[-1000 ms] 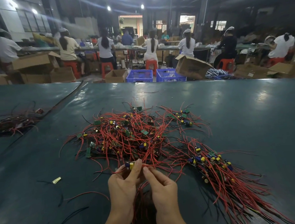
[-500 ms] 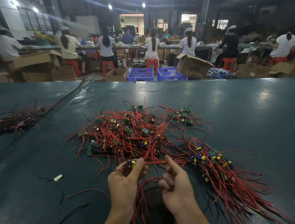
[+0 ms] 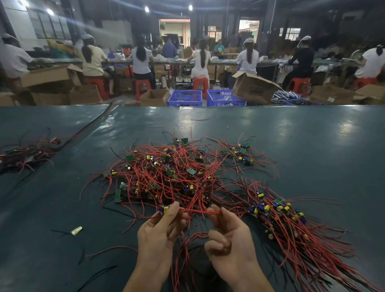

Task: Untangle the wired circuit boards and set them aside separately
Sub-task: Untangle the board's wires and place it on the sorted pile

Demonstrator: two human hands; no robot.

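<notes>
As they spread apart | left hand [image 3: 158, 237] pinches circuit board [image 3: 164, 209] | right hand [image 3: 229, 239] pinches red wire [image 3: 199, 211]

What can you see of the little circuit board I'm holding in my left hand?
The circuit board is small, carrying a blue part and a yellow one; the board itself is mostly hidden. The left hand pinches it between thumb and fingers above the green table, at the near edge of the tangled pile. Red wires run taut from it rightward to the right hand, which pinches them.
</notes>
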